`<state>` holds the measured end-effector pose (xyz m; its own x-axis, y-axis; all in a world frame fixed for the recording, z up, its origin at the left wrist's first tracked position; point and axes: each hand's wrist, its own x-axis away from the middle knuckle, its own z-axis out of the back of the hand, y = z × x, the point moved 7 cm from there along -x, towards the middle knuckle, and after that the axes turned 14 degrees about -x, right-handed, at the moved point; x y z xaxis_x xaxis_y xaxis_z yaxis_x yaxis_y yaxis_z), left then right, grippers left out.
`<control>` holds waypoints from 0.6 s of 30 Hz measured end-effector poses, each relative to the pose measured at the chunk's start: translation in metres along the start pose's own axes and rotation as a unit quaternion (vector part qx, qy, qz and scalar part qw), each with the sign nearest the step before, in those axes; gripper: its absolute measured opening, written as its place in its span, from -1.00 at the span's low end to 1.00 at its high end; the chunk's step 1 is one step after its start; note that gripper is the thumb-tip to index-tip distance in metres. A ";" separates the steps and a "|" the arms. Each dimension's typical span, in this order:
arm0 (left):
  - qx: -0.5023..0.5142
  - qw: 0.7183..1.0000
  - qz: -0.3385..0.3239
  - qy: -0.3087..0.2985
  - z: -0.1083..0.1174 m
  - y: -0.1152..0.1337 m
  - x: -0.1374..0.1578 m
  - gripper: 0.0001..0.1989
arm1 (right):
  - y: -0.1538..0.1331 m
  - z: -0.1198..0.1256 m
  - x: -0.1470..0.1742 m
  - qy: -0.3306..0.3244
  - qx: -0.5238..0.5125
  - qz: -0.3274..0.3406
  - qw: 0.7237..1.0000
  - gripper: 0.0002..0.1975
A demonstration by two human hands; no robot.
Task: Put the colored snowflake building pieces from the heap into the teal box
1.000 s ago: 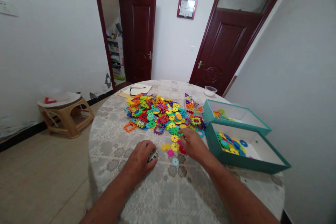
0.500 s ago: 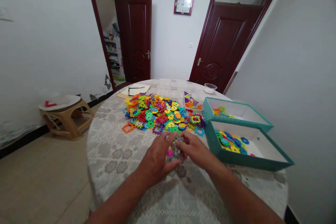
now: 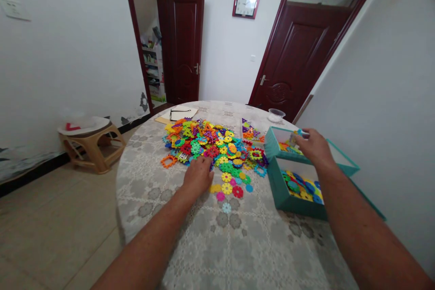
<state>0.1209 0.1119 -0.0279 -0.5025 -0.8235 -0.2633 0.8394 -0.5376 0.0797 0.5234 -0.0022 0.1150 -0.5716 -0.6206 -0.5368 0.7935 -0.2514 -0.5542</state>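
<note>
My right hand is over the rear teal box, its fingers closed on a small bunch of plastic building pieces, partly blue and greyish. Orange and green pieces lie below it in that box. My left hand rests at the near edge of a heap of colourful plastic pieces, fingers curled and close together; what they grip, if anything, is hidden. Just right of the left hand, loose flower-shaped discs are spread on the tablecloth, among them a red disc and a light-blue disc.
The front teal box holds blue, yellow and green discs, and my right forearm crosses over it. A clear tray of triangular pieces stands behind the heap. Glasses lie on paper, and a clear bowl sits at the back.
My hands have parted: the right moved to the rear box with the pieces, the left to the heap's edge. Loose discs now show where both hands were together. The view shifted slightly.
</note>
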 end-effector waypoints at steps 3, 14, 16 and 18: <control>-0.028 0.999 -0.023 0.009 0.000 0.011 0.003 -0.67 | -0.021 0.006 0.023 0.039 -0.011 0.028 0.999 -0.54; -0.090 0.992 -0.036 0.081 0.002 0.013 0.019 -0.78 | -0.111 -0.120 0.185 -0.256 -0.106 0.208 0.938 -0.59; -0.088 0.991 -0.031 0.094 0.004 0.011 0.021 -0.76 | -0.106 -0.137 0.192 -0.239 -0.074 0.187 0.950 -0.51; -0.084 0.990 -0.031 0.104 0.006 0.011 0.022 -0.77 | -0.105 -0.148 0.192 -0.219 -0.049 0.174 0.959 -0.48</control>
<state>0.1176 0.0867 -0.0274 -0.5149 -0.7251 -0.4573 0.8399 -0.5334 -0.1000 0.2990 0.0145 -0.0239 -0.1155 -0.9120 -0.3935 0.8845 0.0859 -0.4585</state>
